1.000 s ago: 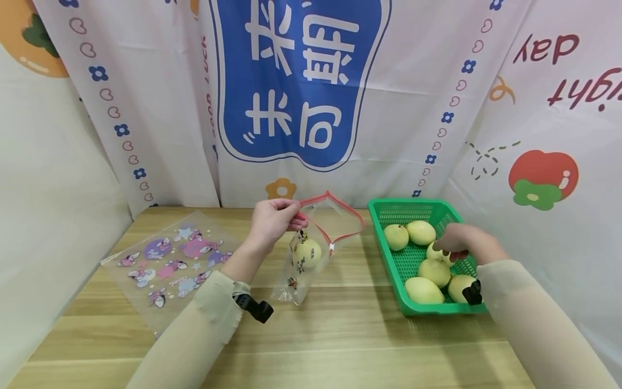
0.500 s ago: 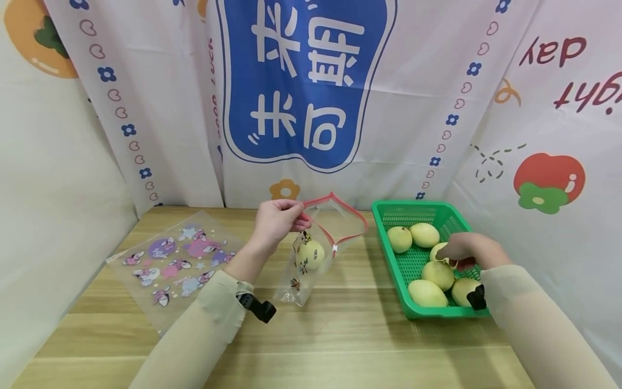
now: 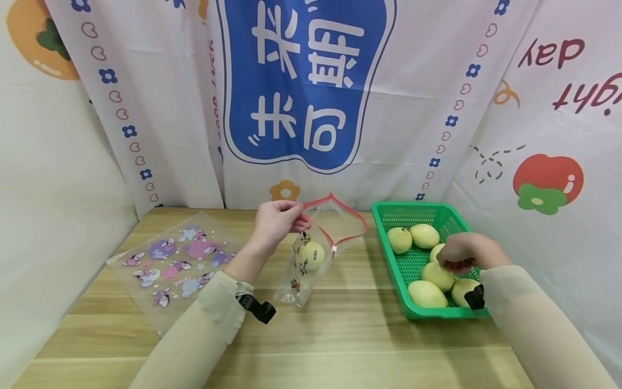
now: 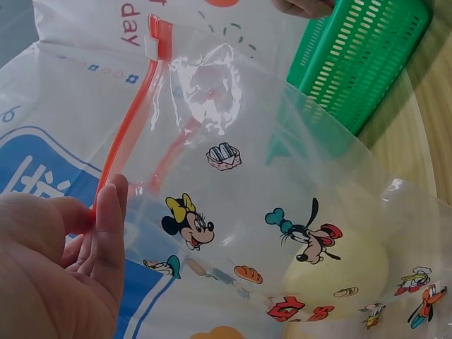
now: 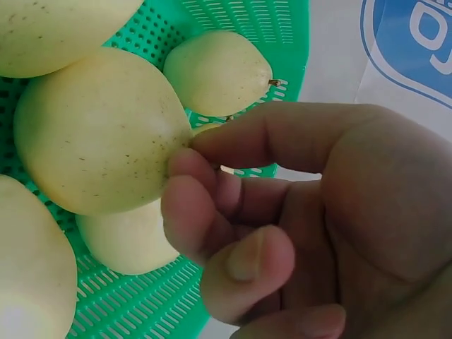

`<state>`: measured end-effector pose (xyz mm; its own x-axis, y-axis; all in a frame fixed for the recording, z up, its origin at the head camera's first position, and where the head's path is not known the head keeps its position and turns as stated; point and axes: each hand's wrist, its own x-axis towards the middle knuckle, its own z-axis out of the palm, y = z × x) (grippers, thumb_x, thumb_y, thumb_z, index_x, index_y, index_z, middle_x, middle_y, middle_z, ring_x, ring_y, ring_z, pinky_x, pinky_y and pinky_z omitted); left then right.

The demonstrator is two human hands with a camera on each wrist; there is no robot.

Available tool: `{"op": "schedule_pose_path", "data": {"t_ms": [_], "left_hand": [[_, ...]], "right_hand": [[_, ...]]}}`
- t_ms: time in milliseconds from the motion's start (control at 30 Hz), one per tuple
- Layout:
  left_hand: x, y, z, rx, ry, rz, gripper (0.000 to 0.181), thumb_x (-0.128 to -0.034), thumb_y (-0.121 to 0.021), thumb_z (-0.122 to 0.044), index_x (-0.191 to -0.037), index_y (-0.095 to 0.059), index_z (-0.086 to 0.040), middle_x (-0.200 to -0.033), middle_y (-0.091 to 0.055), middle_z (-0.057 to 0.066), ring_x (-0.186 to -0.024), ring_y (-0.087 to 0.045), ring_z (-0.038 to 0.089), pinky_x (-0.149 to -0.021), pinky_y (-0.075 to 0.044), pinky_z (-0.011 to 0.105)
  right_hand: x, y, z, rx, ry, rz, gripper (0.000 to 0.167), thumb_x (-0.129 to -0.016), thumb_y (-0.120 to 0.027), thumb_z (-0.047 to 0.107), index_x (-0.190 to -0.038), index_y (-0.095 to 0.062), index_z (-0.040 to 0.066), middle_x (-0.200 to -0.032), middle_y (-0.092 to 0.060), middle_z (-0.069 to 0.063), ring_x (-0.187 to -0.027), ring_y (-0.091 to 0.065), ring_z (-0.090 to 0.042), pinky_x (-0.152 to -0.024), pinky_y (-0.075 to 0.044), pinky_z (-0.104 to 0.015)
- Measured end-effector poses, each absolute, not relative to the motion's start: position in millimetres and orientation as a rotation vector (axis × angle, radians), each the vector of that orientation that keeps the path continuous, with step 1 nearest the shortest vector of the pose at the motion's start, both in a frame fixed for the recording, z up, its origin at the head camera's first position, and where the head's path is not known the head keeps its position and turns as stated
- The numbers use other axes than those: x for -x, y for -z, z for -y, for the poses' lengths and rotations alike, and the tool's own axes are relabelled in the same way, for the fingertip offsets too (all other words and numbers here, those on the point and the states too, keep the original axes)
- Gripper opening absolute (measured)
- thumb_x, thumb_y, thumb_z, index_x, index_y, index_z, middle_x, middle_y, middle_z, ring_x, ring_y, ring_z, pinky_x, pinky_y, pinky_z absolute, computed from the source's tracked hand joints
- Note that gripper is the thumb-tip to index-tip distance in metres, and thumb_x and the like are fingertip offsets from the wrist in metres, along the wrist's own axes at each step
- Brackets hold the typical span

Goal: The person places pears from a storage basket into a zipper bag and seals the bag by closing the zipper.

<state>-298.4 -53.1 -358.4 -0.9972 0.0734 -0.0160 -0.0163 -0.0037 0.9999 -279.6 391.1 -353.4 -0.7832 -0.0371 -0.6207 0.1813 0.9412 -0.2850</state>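
My left hand [image 3: 278, 222] pinches the red zip rim of a clear zip bag [image 4: 233, 106] printed with cartoon figures. The bag's mouth gapes, with a white slider [image 3: 334, 249] at its near corner. Low inside it lies one pale yellow-green pear [image 3: 313, 256]. Over the green basket [image 3: 407, 307] is my right hand [image 3: 464, 252], fingers curled. Its thumb and forefinger tips meet at the stem end of a pear [image 5: 106, 134]; the stem itself is hidden by them. Several other pears [image 3: 426, 293] lie around it in the basket.
A second clear bag [image 3: 170, 270] with pink and purple prints lies flat on the wooden table [image 3: 311, 351] at the left. White printed cloth [image 3: 408, 124] hangs behind the table and along both sides.
The view has shifted slightly. My right hand's fingers have closed in at the pear's stem end within the basket. My left hand keeps holding the bag's rim in the same place.
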Motion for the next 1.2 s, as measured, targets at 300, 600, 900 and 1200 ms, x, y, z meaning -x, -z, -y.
{"op": "schedule_pose_path", "data": {"t_ms": [300, 600, 900, 1200], "left_hand": [[296.8, 358.2, 52.4, -0.068, -2.179, -2.165, 0.028, -0.1104, -0.066, -0.014, -0.128, -0.075, 0.004, -0.087, -0.081, 0.011, -0.070, -0.079, 0.013, -0.074, -0.069, 0.029], [296.3, 358.1, 53.3, -0.067, -2.192, -2.151, 0.028, -0.1098, -0.067, -0.014, -0.128, -0.075, 0.005, -0.087, -0.081, 0.012, -0.070, -0.079, 0.013, -0.069, -0.068, 0.024], [297.6, 358.6, 54.8, -0.049, -2.187, -2.150, 0.028, -0.1097, -0.067, -0.015, -0.128, -0.075, 0.004, -0.086, -0.081, 0.010, -0.070, -0.079, 0.013, -0.070, -0.068, 0.025], [296.7, 355.8, 54.9, -0.069, -2.163, -2.177, 0.028, -0.1096, -0.068, -0.017, -0.126, -0.076, 0.004, -0.080, -0.079, 0.007, -0.066, -0.077, 0.011, -0.067, -0.067, 0.024]], "right_hand": [[280.7, 356.2, -390.8, -0.074, 0.455, -2.451, 0.029, -0.097, -0.054, 0.017, -0.068, -0.059, 0.016, -0.062, -0.049, 0.005, -0.055, -0.041, -0.008, -0.056, -0.038, -0.021], [288.2, 345.3, -389.9, -0.061, 0.459, -2.515, 0.035, -0.101, -0.055, 0.026, -0.068, -0.060, 0.018, -0.061, -0.050, 0.005, -0.053, -0.045, -0.010, -0.053, -0.034, -0.023], [296.3, 333.2, -384.9, 0.039, 0.472, -2.685, 0.045, -0.107, -0.052, 0.032, -0.066, -0.061, 0.017, -0.060, -0.054, 0.003, -0.054, -0.052, -0.014, -0.056, -0.042, -0.028], [298.5, 321.8, -372.6, -0.035, 0.564, -3.012, 0.050, -0.109, -0.048, 0.043, -0.064, -0.050, 0.021, -0.063, -0.059, -0.001, -0.064, -0.058, -0.023, -0.060, -0.046, -0.035]]}}
